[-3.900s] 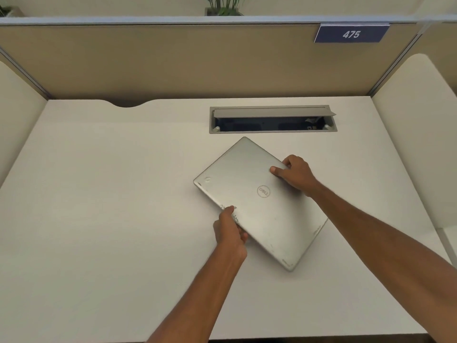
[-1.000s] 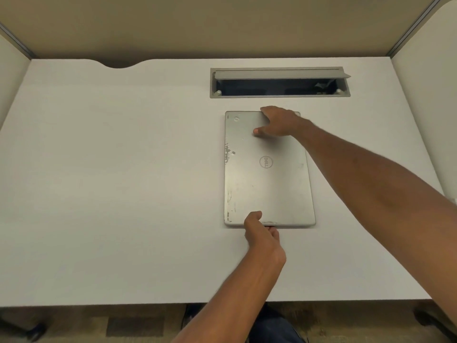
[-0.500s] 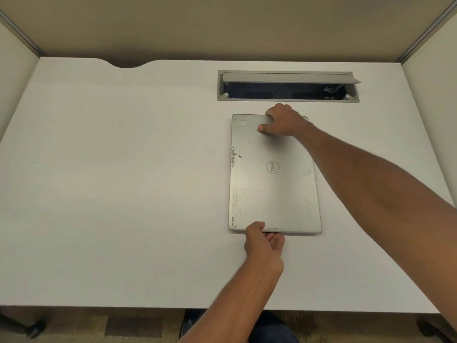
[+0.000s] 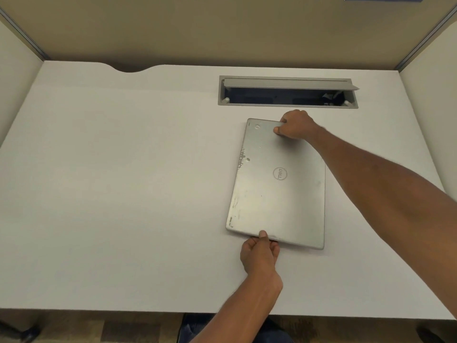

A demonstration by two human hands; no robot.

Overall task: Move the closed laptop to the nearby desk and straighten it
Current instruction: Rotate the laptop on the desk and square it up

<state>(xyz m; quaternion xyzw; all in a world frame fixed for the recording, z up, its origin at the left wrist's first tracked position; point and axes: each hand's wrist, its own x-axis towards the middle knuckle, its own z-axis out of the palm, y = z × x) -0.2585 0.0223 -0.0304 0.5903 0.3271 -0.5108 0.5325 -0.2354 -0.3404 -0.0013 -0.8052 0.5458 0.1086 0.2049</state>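
Note:
A closed silver laptop (image 4: 277, 194) with a round logo and scuffs along its left side lies on the white desk (image 4: 123, 181), right of centre, its long sides running away from me. My left hand (image 4: 259, 253) pinches its near short edge, thumb on top. My right hand (image 4: 295, 128) grips the far short edge, fingers curled over it. The near right corner looks slightly raised and the laptop sits a little tilted clockwise.
An open grey cable tray (image 4: 288, 91) is set into the desk just beyond the laptop. Beige partition walls (image 4: 222, 28) close the desk at the back and both sides. The desk's front edge (image 4: 123, 311) is near me.
The laptop turned from diagonal to lengthwise earlier. Over the last second both hands keep their hold on the short edges, and the laptop has tilted slightly, near end shifted.

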